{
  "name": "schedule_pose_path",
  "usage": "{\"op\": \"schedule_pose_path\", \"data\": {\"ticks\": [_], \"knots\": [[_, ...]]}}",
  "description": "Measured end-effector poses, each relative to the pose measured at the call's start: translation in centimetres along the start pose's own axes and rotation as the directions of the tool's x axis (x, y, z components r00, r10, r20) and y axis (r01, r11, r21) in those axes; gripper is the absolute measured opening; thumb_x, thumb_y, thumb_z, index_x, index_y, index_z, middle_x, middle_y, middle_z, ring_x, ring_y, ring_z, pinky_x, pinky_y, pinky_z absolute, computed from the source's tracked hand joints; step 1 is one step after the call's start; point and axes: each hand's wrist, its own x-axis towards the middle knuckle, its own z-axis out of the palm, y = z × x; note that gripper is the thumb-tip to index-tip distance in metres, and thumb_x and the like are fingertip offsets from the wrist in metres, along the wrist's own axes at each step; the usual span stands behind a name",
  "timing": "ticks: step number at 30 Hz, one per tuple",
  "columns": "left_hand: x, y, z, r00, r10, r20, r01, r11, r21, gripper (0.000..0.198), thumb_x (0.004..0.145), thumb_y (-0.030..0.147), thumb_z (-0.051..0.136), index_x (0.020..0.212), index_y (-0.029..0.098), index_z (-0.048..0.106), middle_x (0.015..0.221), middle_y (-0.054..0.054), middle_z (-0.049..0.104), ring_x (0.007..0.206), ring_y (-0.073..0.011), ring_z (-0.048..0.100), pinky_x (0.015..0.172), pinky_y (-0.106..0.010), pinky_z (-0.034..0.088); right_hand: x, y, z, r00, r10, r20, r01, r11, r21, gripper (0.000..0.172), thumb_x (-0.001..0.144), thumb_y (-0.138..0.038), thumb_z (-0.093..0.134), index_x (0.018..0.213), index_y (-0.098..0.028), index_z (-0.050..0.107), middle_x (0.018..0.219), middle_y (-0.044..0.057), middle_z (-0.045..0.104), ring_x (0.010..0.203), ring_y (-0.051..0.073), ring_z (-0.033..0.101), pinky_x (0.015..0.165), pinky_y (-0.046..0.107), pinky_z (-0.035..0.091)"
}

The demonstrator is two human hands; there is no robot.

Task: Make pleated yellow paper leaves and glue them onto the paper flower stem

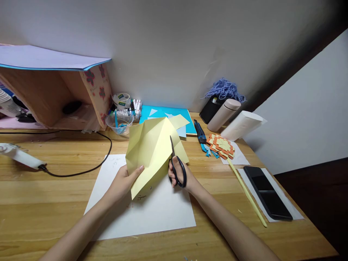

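A creased sheet of yellow paper [148, 145] is held up off the table, pinched at its lower left edge by my left hand [127, 181], thumb on top. My right hand [178, 172] has its fingers through the handles of black-handled scissors [181, 177]. Their blade points up and lies against the right part of the yellow paper; whether the second blade is behind the sheet is hidden. Beneath both hands a white sheet of paper [163, 217] with small marks lies on the wooden table [49, 203].
Behind the paper are a blue sheet [152, 112] with paper scraps, a clear plastic bowl [119, 123] and markers [137, 107]. To the right lie a utility knife [199, 131], a paper flower [221, 145] and a phone [268, 192]. A black cable [78, 174] crosses the left side.
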Motion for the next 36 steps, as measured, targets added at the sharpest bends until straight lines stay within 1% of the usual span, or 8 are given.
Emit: {"op": "schedule_pose_path", "data": {"ticks": [6,11,13,18,22,26,32,36], "knots": [[0.1,-0.42,-0.2,0.999,0.03,-0.015,-0.03,0.999,-0.015,0.055,0.069,0.053,0.064,0.109,0.015,0.062,0.099,-0.01,0.07,0.085,-0.027,0.065,0.068,-0.032,0.05,-0.01,-0.06,0.02,1.0,0.013,-0.018,-0.014,0.999,-0.037,0.061,0.064,-0.082,0.04,0.068,-0.02,0.038,0.041,-0.011,0.035,0.026,0.006,0.038,0.027,0.019,0.038],[0.0,-0.1,-0.17,1.0,0.0,-0.003,0.0,1.0,-0.004,0.059,0.069,0.054,0.064,0.112,0.014,0.061,0.097,-0.012,0.07,0.084,-0.0286,0.064,0.066,-0.034,0.051,-0.07,-0.03,0.08,1.0,-0.001,-0.018,0.001,1.0,-0.03,0.06,0.068,-0.08,0.039,0.069,-0.02,0.038,0.041,-0.011,0.035,0.026,0.006,0.039,0.027,0.019,0.038],[-0.03,-0.02,-0.16,1.0,-0.009,0.003,0.009,1.0,0.004,0.059,0.069,0.054,0.063,0.112,0.013,0.06,0.096,-0.013,0.07,0.086,-0.0296,0.064,0.065,-0.034,0.05,-0.07,-0.07,0.16,1.0,0.008,-0.018,-0.008,1.0,-0.027,0.061,0.066,-0.081,0.039,0.068,-0.02,0.038,0.041,-0.011,0.035,0.026,0.006,0.039,0.026,0.018,0.038],[0.08,-0.32,-0.24,1.0,-0.002,0.017,0.002,1.0,0.003,0.055,0.071,0.053,0.063,0.111,0.015,0.061,0.099,-0.011,0.069,0.087,-0.028,0.064,0.067,-0.032,0.05,0.07,-0.25,0.11,0.999,0.039,-0.024,-0.039,0.999,0.009,0.069,0.056,-0.088,0.036,0.068,-0.02,0.038,0.039,-0.011,0.036,0.026,0.005,0.038,0.028,0.019,0.041],[0.18,-0.64,-0.24,0.999,-0.007,0.053,0.008,1.0,-0.012,0.056,0.071,0.052,0.063,0.112,0.014,0.06,0.103,-0.011,0.068,0.088,-0.0284,0.064,0.069,-0.033,0.05,0.28,-0.32,-0.25,0.997,0.07,-0.018,-0.07,0.997,0.026,0.068,0.057,-0.087,0.038,0.069,-0.02,0.038,0.039,-0.011,0.037,0.026,0.005,0.038,0.029,0.02,0.042],[0.2,-0.75,-0.26,0.999,0.016,0.038,-0.016,1.0,0.017,0.056,0.073,0.053,0.061,0.114,0.015,0.059,0.104,-0.01,0.068,0.093,-0.0285,0.063,0.07,-0.032,0.051,0.37,-0.24,-0.4,0.995,0.095,-0.026,-0.095,0.995,0.02,0.068,0.056,-0.087,0.039,0.069,-0.021,0.037,0.037,-0.011,0.036,0.025,0.006,0.036,0.027,0.02,0.04],[0.08,-0.35,-0.3,0.998,0.025,0.06,-0.028,0.999,0.046,0.061,0.073,0.056,0.059,0.116,0.013,0.058,0.11,-0.012,0.066,0.097,-0.0289,0.062,0.077,-0.035,0.051,0.38,0.01,-0.36,0.997,0.072,-0.002,-0.072,0.997,0.007,0.071,0.055,-0.089,0.034,0.07,-0.02,0.037,0.039,-0.011,0.037,0.026,0.006,0.038,0.028,0.02,0.04],[0.11,-0.48,-0.31,0.998,0.026,0.053,-0.028,0.999,0.04,0.06,0.075,0.054,0.059,0.12,0.014,0.056,0.111,-0.012,0.066,0.093,-0.0279,0.063,0.076,-0.034,0.051,0.36,-0.04,-0.32,0.998,0.069,0.004,-0.069,0.998,0.014,0.071,0.054,-0.09,0.033,0.07,-0.02,0.038,0.039,-0.011,0.037,0.026,0.005,0.038,0.029,0.019,0.041]]}}
